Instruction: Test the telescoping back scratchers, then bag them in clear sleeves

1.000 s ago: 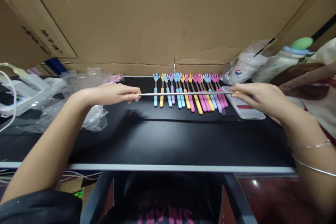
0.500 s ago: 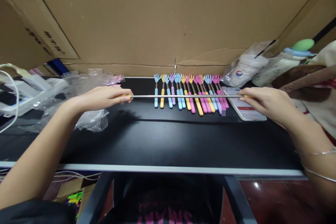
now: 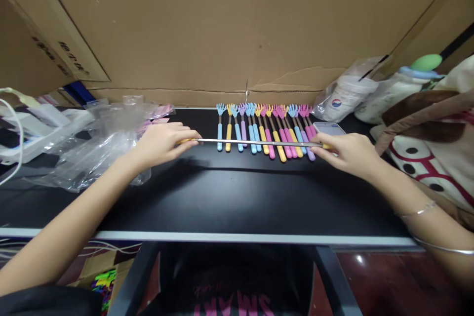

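Observation:
My left hand (image 3: 168,142) and my right hand (image 3: 346,152) are both closed on the two yellow ends of one telescopic back scratcher (image 3: 240,142). Its thin metal rod runs nearly level between them, above the black table. Fingers cover most of the yellow ends, so the claw head cannot be made out. Just behind the rod lies a row of retracted back scratchers (image 3: 259,133) in blue, yellow, purple and pink, claw heads toward the cardboard. A phone (image 3: 329,129) lies at the row's right end, partly hidden by my right hand.
Clear plastic bags (image 3: 107,145) and a white power strip (image 3: 48,133) lie on the left of the table (image 3: 237,202). On the right stand a bagged paper cup (image 3: 346,98), a bottle (image 3: 396,91) and a cloth bag (image 3: 440,158). Cardboard (image 3: 222,29) walls off the back.
My hands have moved closer together, and the rod between them is shorter. My right hand moved left and slightly down; my left hand moved right.

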The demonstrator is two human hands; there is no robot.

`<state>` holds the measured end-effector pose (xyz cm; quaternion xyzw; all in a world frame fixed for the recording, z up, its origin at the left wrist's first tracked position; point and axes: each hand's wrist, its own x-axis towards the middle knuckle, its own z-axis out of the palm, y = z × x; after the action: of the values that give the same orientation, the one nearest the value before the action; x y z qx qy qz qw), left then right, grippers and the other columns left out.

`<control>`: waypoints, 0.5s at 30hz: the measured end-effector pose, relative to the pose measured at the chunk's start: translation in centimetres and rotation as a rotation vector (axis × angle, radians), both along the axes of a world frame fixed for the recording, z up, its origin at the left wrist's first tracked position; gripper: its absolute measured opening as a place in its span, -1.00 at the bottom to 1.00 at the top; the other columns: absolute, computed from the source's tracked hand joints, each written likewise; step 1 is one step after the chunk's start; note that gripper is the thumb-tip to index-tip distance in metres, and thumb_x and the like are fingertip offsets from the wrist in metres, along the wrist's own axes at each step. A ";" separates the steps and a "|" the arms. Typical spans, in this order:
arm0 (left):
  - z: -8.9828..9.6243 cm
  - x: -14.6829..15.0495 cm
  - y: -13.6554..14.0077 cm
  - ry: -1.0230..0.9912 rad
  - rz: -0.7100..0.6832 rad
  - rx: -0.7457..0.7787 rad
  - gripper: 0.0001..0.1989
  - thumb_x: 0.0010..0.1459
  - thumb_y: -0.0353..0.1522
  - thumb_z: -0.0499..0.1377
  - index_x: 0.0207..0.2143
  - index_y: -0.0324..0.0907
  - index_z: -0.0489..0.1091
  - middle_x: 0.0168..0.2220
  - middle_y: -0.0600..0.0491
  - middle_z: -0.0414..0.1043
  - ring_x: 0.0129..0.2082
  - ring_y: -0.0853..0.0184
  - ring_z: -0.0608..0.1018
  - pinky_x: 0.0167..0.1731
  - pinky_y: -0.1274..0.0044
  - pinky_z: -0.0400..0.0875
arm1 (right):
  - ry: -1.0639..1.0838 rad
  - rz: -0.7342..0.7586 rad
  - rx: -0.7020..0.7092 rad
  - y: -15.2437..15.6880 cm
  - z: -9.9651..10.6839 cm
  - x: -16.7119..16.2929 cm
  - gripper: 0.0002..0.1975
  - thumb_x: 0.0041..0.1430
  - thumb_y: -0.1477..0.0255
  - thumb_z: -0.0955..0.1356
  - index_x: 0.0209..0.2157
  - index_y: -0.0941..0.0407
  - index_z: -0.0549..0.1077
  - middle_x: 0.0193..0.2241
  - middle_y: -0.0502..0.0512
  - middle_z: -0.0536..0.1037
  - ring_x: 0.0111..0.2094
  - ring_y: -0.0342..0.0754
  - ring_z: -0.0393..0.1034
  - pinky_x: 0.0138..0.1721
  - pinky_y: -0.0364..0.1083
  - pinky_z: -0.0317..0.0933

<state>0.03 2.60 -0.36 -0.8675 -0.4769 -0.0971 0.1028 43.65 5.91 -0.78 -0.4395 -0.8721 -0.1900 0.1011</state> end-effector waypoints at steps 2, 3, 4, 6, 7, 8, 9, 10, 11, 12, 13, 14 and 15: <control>-0.4 1.4 -0.5 0.014 -0.052 0.021 -0.60 0.34 -0.18 -0.14 -0.17 -0.10 0.45 -0.32 0.02 0.52 -0.29 0.29 0.52 -0.39 0.56 0.22 | 0.010 0.062 0.004 -0.4 -0.3 -1.5 -0.61 0.28 0.14 0.15 -0.26 0.08 0.46 -0.62 0.02 0.49 -0.62 -0.10 0.29 -0.55 -0.17 -0.11; -0.7 2.3 -0.8 0.026 -0.081 0.020 -0.62 0.34 -0.20 -0.13 -0.18 -0.11 0.45 -0.34 0.03 0.52 -0.32 0.30 0.52 -0.41 0.56 0.21 | 0.008 0.084 0.008 -0.7 -0.4 -2.4 -0.63 0.28 0.15 0.16 -0.25 0.08 0.46 -0.64 0.00 0.48 -0.63 -0.11 0.28 -0.55 -0.17 -0.12; -0.9 3.1 -1.0 0.040 -0.104 0.019 -0.63 0.34 -0.21 -0.13 -0.21 -0.12 0.44 -0.36 0.04 0.52 -0.35 0.32 0.53 -0.43 0.57 0.19 | 0.006 0.102 0.014 -1.0 -0.6 -3.4 -0.66 0.27 0.17 0.18 -0.25 0.08 0.46 -0.66 -0.01 0.46 -0.64 -0.11 0.27 -0.55 -0.17 -0.13; -1.4 4.9 -1.5 0.071 -0.137 0.015 -0.66 0.35 -0.23 -0.11 -0.23 -0.13 0.42 -0.41 0.06 0.51 -0.41 0.34 0.52 -0.48 0.58 0.15 | -0.009 0.122 0.026 -1.7 -0.9 -5.5 -0.74 0.24 0.27 0.20 -0.25 0.08 0.46 -0.66 -0.01 0.47 -0.65 -0.12 0.26 -0.55 -0.17 -0.17; -1.5 5.7 -1.7 0.076 -0.151 0.016 -0.67 0.35 -0.23 -0.11 -0.23 -0.13 0.41 -0.41 0.06 0.51 -0.41 0.35 0.53 -0.50 0.58 0.13 | -0.016 0.125 0.024 -2.1 -1.1 -6.5 -0.76 0.23 0.36 0.19 -0.23 0.07 0.46 -0.65 -0.01 0.48 -0.65 -0.13 0.26 -0.55 -0.17 -0.18; -1.6 6.4 -1.8 0.077 -0.167 0.015 -0.68 0.35 -0.23 -0.10 -0.23 -0.13 0.40 -0.39 0.06 0.52 -0.41 0.35 0.53 -0.51 0.58 0.12 | -0.021 0.117 0.022 -2.4 -1.3 -7.5 -0.76 0.21 0.42 0.18 -0.22 0.06 0.46 -0.64 -0.02 0.49 -0.66 -0.13 0.26 -0.56 -0.16 -0.20; -1.6 7.0 -1.9 0.078 -0.178 0.018 -0.69 0.35 -0.23 -0.10 -0.24 -0.13 0.38 -0.38 0.06 0.52 -0.41 0.35 0.53 -0.52 0.58 0.11 | -0.018 0.092 0.021 -2.7 -1.4 -8.3 -0.74 0.20 0.45 0.17 -0.22 0.05 0.46 -0.64 -0.02 0.49 -0.67 -0.12 0.25 -0.57 -0.16 -0.22; -1.6 7.4 -1.9 0.078 -0.184 0.026 -0.70 0.36 -0.24 -0.10 -0.24 -0.13 0.37 -0.39 0.06 0.52 -0.41 0.35 0.53 -0.53 0.57 0.09 | -0.014 0.055 0.019 -2.9 -1.4 -8.9 -0.73 0.18 0.48 0.17 -0.22 0.05 0.46 -0.65 -0.02 0.49 -0.68 -0.12 0.24 -0.58 -0.15 -0.24; -1.6 7.8 -1.9 0.080 -0.183 0.036 -0.70 0.36 -0.24 -0.11 -0.25 -0.14 0.36 -0.39 0.06 0.51 -0.41 0.34 0.53 -0.54 0.57 0.07 | -0.012 0.023 0.018 -3.0 -1.4 -9.4 -0.73 0.17 0.49 0.17 -0.23 0.05 0.46 -0.67 -0.01 0.47 -0.68 -0.11 0.23 -0.58 -0.15 -0.25; -1.5 8.0 -1.9 0.086 -0.176 0.045 -0.70 0.36 -0.24 -0.11 -0.25 -0.14 0.35 -0.40 0.06 0.51 -0.42 0.34 0.53 -0.55 0.56 0.06 | -0.008 -0.007 0.017 -3.1 -1.3 -9.7 -0.73 0.15 0.49 0.17 -0.24 0.06 0.46 -0.67 -0.01 0.47 -0.68 -0.11 0.23 -0.59 -0.15 -0.26; -1.4 8.2 -1.8 0.090 -0.164 0.050 -0.70 0.36 -0.23 -0.11 -0.25 -0.14 0.35 -0.40 0.06 0.51 -0.43 0.34 0.53 -0.56 0.56 0.04 | -0.004 -0.034 0.018 -3.2 -1.1 -9.9 -0.74 0.14 0.49 0.18 -0.24 0.06 0.46 -0.67 0.00 0.46 -0.68 -0.11 0.22 -0.59 -0.15 -0.27; -1.3 8.4 -1.7 0.093 -0.150 0.050 -0.71 0.36 -0.23 -0.11 -0.25 -0.14 0.34 -0.40 0.06 0.51 -0.43 0.34 0.53 -0.56 0.56 0.02 | -0.001 -0.053 0.018 -3.2 -1.0 -10.0 -0.75 0.13 0.49 0.18 -0.25 0.06 0.45 -0.67 0.00 0.46 -0.68 -0.10 0.22 -0.59 -0.15 -0.27; -1.2 8.6 -1.7 0.096 -0.138 0.043 -0.72 0.36 -0.23 -0.11 -0.24 -0.13 0.34 -0.40 0.06 0.50 -0.43 0.34 0.54 -0.57 0.56 0.01 | 0.005 -0.070 0.018 -3.3 -0.8 -10.2 -0.75 0.12 0.50 0.18 -0.26 0.06 0.45 -0.67 0.01 0.46 -0.68 -0.10 0.21 -0.59 -0.14 -0.27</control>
<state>8.59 0.93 -1.58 -0.8996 -0.4081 -0.0725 0.1374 33.50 2.63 -1.61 -0.4692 -0.8543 -0.2000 0.1006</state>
